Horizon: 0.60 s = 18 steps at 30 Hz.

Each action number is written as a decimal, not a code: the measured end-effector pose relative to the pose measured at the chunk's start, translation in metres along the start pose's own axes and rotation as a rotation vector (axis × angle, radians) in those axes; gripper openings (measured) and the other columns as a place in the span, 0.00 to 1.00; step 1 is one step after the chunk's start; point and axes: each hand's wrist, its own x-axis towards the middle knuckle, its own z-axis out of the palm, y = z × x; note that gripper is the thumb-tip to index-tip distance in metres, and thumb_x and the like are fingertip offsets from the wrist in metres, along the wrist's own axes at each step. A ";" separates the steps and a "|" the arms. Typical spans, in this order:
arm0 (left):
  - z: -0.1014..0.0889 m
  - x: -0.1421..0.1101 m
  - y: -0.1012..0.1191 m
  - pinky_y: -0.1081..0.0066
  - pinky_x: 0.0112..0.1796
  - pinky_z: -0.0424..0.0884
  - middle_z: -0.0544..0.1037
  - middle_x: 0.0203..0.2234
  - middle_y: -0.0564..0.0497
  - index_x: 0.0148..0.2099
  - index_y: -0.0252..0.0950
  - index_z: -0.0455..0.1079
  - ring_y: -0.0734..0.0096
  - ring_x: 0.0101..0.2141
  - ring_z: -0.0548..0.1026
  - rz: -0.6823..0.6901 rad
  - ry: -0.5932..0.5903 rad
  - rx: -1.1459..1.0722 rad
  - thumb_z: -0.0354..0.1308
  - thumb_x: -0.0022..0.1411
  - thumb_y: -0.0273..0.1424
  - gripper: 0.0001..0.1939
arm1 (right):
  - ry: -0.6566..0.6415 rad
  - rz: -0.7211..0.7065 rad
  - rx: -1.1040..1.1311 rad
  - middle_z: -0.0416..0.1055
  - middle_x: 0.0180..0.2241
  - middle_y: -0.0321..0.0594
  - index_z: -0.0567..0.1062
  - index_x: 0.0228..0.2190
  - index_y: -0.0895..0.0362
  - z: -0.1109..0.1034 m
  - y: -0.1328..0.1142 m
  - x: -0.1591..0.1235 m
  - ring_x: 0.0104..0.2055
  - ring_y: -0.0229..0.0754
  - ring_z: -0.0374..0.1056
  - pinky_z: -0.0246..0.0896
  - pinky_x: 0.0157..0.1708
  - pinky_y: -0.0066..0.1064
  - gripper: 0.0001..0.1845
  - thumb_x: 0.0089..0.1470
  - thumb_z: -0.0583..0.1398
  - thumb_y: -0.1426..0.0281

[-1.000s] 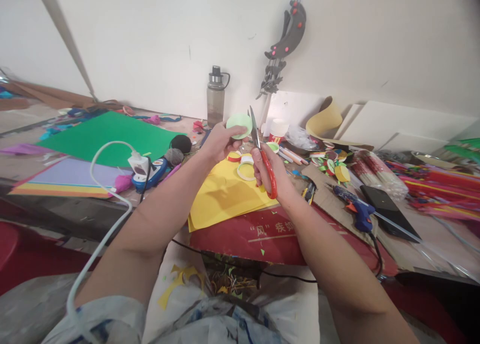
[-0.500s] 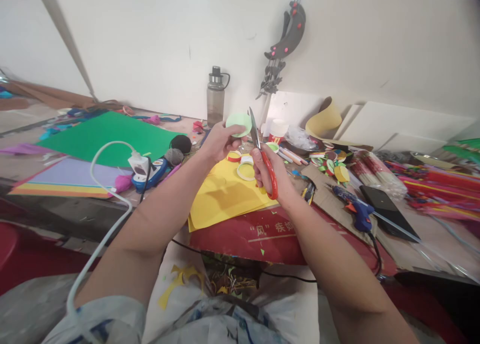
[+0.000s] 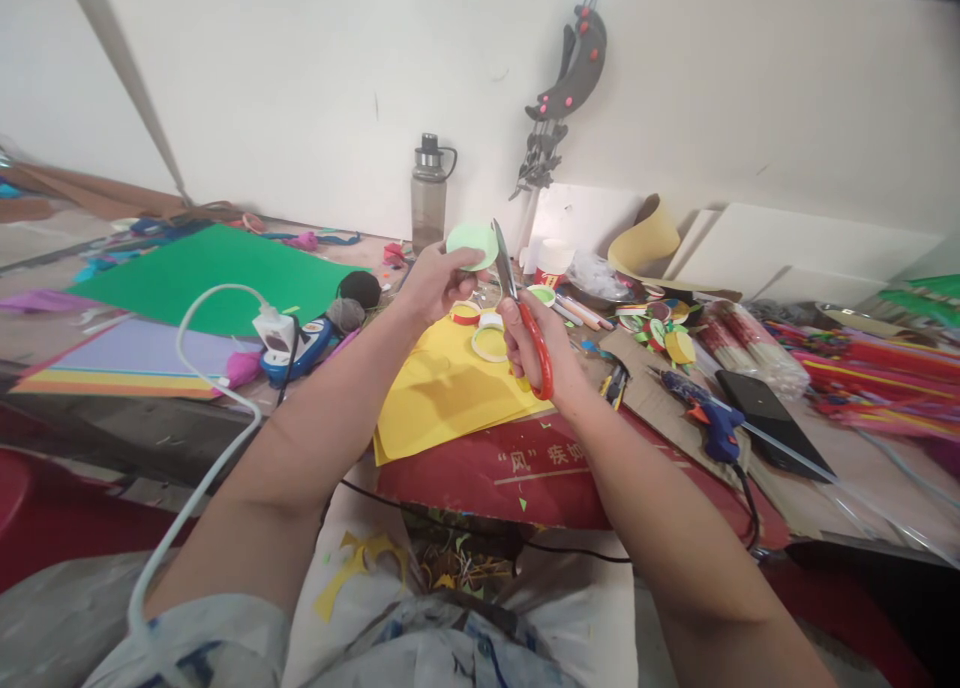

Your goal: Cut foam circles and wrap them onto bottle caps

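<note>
The left hand (image 3: 437, 288) pinches a pale green circle (image 3: 468, 242), held up in front of the bottle (image 3: 428, 203). The right hand (image 3: 564, 368) grips the scissors (image 3: 537, 341) (they have a red handle), blades right by the circle's edge. Yellow sheets (image 3: 420, 393) lie below both hands.

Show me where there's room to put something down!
The biggest mostly bare patch is the green sheet, behind the purple sheet, left of the black ball. A smaller one is on the yellow paper, between the rings and red strip. Right of the scissors, it's crowded: glue gun, phone, bright bundle.
</note>
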 end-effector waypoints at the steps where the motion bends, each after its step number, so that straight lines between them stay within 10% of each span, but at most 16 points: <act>1: -0.001 0.000 0.000 0.81 0.16 0.48 0.75 0.19 0.53 0.33 0.33 0.68 0.86 0.15 0.63 0.000 0.001 0.000 0.69 0.45 0.31 0.15 | -0.002 -0.002 0.000 0.57 0.20 0.25 0.61 0.32 0.49 0.000 0.000 0.000 0.15 0.32 0.54 0.54 0.11 0.26 0.30 0.57 0.62 0.38; 18: -0.005 0.003 -0.001 0.80 0.17 0.54 0.76 0.21 0.53 0.35 0.33 0.71 0.83 0.16 0.66 0.044 0.033 -0.025 0.70 0.47 0.33 0.15 | -0.018 -0.011 0.010 0.56 0.19 0.26 0.62 0.32 0.50 0.002 -0.005 -0.003 0.16 0.31 0.53 0.53 0.11 0.25 0.30 0.57 0.61 0.37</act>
